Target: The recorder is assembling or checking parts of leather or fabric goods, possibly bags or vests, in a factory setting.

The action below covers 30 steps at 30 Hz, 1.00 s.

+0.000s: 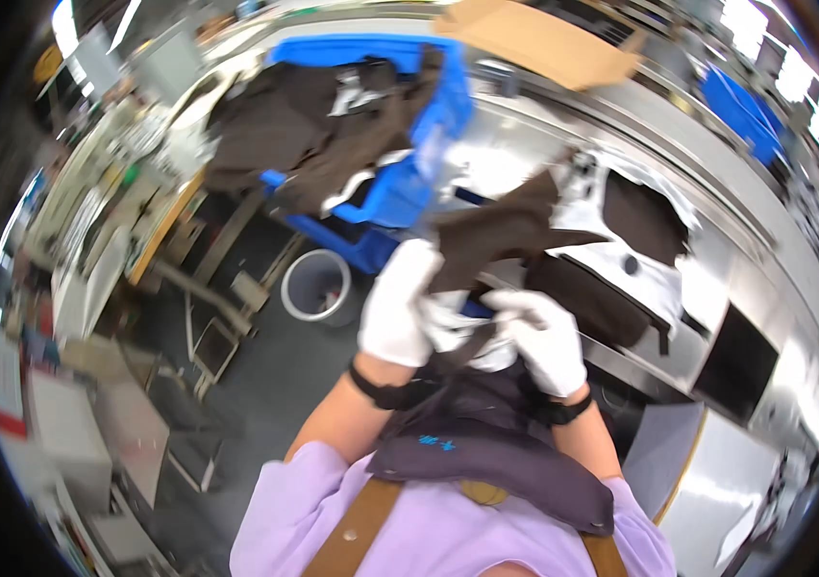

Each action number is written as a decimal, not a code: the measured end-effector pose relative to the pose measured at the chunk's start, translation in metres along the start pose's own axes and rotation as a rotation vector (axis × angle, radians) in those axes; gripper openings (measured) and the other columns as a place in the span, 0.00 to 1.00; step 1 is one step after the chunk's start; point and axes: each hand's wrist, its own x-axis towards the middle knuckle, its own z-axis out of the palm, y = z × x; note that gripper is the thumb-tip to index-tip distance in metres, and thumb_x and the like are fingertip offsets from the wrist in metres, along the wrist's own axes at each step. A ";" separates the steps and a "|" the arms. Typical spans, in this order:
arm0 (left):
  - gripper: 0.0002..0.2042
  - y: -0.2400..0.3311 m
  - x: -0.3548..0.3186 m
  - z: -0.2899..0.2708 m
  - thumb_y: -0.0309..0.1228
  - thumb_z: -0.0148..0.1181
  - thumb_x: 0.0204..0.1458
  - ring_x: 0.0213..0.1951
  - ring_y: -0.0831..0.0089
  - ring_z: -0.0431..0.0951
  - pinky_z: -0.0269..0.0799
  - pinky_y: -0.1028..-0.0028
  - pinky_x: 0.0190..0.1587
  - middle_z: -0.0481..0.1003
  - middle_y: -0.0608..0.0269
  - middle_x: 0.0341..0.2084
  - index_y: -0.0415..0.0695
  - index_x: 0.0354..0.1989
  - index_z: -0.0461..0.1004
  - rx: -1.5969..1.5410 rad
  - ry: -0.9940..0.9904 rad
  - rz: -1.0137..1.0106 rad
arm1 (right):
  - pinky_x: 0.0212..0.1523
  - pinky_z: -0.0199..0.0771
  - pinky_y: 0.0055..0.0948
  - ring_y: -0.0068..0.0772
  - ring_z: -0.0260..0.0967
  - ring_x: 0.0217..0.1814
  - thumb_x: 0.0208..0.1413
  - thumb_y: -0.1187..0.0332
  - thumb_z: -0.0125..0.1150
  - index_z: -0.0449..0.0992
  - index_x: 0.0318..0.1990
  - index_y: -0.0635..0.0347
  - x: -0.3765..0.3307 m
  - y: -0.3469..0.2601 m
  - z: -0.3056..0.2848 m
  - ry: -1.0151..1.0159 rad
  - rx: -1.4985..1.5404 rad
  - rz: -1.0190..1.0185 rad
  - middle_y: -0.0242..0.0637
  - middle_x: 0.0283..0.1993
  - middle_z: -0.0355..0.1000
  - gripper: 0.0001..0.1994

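Both our gloved hands, left hand (398, 306) and right hand (542, 338), are clamped on a brown fabric piece (498, 238) rising toward twelve o'clock. We judge it light and limp, best pinched near its edges.

Gloved hands' grip (472, 322) on dark brown fabric (496, 236)

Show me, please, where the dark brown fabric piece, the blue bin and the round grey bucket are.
dark brown fabric piece (501, 236), head view, on its upper spread part.
blue bin (400, 197), head view, on its front wall.
round grey bucket (316, 286), head view, on its inside.
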 end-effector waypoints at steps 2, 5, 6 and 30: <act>0.13 -0.008 0.012 -0.005 0.30 0.44 0.66 0.54 0.61 0.74 0.69 0.62 0.60 0.73 0.51 0.51 0.35 0.51 0.69 -0.184 -0.077 0.013 | 0.46 0.72 0.26 0.25 0.71 0.41 0.58 0.75 0.57 0.78 0.53 0.63 -0.003 0.003 -0.006 -0.175 -0.160 -0.057 0.35 0.41 0.76 0.15; 0.17 -0.017 0.012 -0.014 0.32 0.41 0.67 0.55 0.59 0.74 0.67 0.60 0.63 0.71 0.47 0.54 0.33 0.57 0.66 -0.256 -0.175 0.060 | 0.44 0.72 0.27 0.26 0.70 0.38 0.56 0.73 0.61 0.77 0.53 0.62 -0.008 0.009 -0.012 -0.199 -0.271 -0.118 0.36 0.39 0.74 0.16; 0.18 -0.012 0.008 -0.011 0.33 0.41 0.68 0.55 0.59 0.74 0.68 0.60 0.62 0.72 0.47 0.54 0.33 0.58 0.65 -0.257 -0.209 0.049 | 0.44 0.72 0.27 0.27 0.71 0.39 0.55 0.73 0.63 0.77 0.53 0.62 -0.009 0.009 -0.007 0.007 -0.269 -0.082 0.36 0.39 0.74 0.17; 0.06 0.003 -0.008 -0.047 0.32 0.57 0.60 0.37 0.81 0.72 0.69 0.78 0.43 0.73 0.70 0.33 0.43 0.38 0.73 0.255 -0.134 0.095 | 0.50 0.70 0.26 0.30 0.71 0.48 0.46 0.76 0.51 0.71 0.55 0.70 -0.011 0.032 -0.052 0.146 -0.140 -0.217 0.40 0.50 0.73 0.24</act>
